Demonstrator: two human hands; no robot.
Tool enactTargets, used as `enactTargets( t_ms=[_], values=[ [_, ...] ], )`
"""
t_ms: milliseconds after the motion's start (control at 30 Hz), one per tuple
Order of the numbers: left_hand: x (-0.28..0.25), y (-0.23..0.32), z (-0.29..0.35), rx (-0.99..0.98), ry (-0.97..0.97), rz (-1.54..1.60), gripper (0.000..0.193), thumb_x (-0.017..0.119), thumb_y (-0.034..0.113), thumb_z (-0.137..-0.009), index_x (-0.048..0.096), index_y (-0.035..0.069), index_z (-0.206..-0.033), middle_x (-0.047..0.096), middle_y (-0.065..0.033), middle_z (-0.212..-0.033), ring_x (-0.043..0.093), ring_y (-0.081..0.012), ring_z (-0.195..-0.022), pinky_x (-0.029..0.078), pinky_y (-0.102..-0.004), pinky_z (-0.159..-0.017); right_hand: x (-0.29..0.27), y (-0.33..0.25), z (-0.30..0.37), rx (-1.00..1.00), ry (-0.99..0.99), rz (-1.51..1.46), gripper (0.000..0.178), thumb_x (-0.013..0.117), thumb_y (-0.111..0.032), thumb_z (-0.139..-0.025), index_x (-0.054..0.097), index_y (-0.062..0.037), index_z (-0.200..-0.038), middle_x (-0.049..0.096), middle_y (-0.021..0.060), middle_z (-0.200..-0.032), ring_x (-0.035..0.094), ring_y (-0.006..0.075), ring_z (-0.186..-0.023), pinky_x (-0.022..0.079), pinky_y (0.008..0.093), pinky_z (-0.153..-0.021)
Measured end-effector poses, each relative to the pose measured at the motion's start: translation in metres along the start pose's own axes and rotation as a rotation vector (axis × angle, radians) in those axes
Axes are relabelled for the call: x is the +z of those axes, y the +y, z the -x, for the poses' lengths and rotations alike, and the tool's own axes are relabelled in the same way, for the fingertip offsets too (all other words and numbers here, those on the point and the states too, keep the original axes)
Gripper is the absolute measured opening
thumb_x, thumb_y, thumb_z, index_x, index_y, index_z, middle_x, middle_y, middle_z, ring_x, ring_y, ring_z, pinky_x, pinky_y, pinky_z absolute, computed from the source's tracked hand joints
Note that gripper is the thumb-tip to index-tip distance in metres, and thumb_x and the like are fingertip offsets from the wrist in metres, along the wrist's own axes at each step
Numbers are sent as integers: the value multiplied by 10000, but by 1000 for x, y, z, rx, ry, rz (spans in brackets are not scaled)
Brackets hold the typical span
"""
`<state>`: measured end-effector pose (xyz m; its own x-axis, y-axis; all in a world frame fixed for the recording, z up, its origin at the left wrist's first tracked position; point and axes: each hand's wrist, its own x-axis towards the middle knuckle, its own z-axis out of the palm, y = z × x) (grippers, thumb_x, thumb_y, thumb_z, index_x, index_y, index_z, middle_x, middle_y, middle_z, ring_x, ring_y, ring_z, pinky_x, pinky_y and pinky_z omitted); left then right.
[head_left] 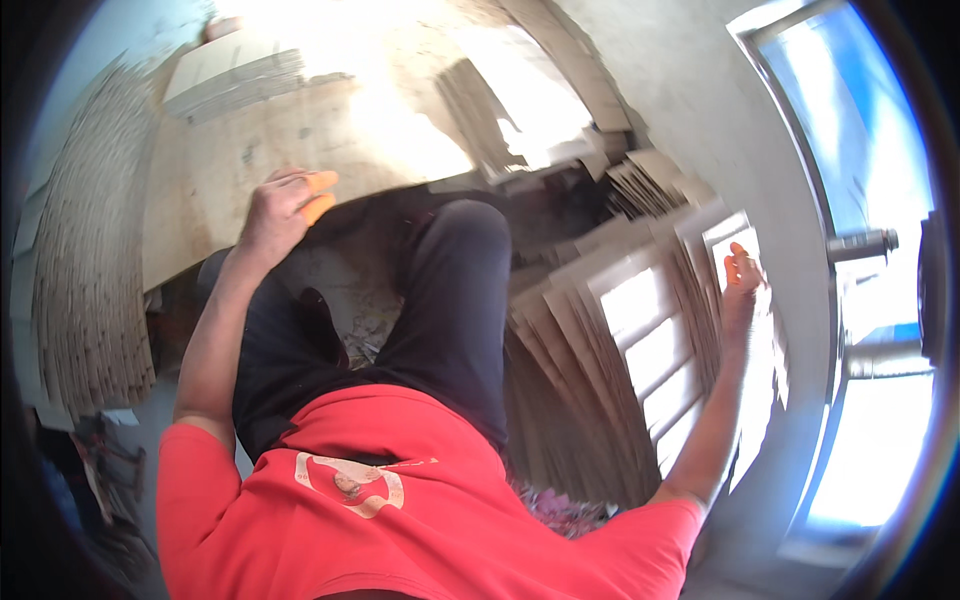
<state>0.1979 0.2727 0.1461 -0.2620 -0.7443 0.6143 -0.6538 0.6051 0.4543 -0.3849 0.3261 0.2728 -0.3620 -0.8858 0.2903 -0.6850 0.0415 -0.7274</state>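
Observation:
Orange finger covers sit on the fingertips of both hands. My left hand (276, 218) is over the near edge of the wooden tabletop (225, 165), its thumb and forefinger apart with nothing between them. My right hand (741, 280) is stretched far out to the right, at the upper edge of a row of upright cardboard sheets (590, 320). Its fingers look curled at the outermost cardboard sheet (762, 400), which bright light partly washes out. Blur hides exactly how the fingers meet its edge.
A flat stack of grey-brown board (235, 80) lies at the table's far left. A tall pile of cardboard (90, 240) stands left of the table. More cardboard pieces (650, 185) lean beyond my right knee. A bright window (840, 130) is in the right wall.

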Motion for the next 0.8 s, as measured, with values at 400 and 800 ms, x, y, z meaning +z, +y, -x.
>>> enactTargets(
  t_ms=[400,800],
  values=[
    [-6,-79,-14,-203,26,-144,232,708,21,-767,669,17,-996,687,-132,-892,649,-287,-862,518,-366,-755,386,-109,-90,-508,-142,857,711,630,-567,-824,536,85,-1092,559,216,-1100,524,325,-1048,402,489,-904],
    [-8,-259,-91,-385,118,-408,494,654,166,-856,484,11,-1293,563,-159,-1244,503,-316,-1187,448,-409,-924,374,-123,-136,-475,-441,776,201,562,-242,-945,647,-60,-933,598,117,-708,580,304,-632,451,406,-621]
  ],
)
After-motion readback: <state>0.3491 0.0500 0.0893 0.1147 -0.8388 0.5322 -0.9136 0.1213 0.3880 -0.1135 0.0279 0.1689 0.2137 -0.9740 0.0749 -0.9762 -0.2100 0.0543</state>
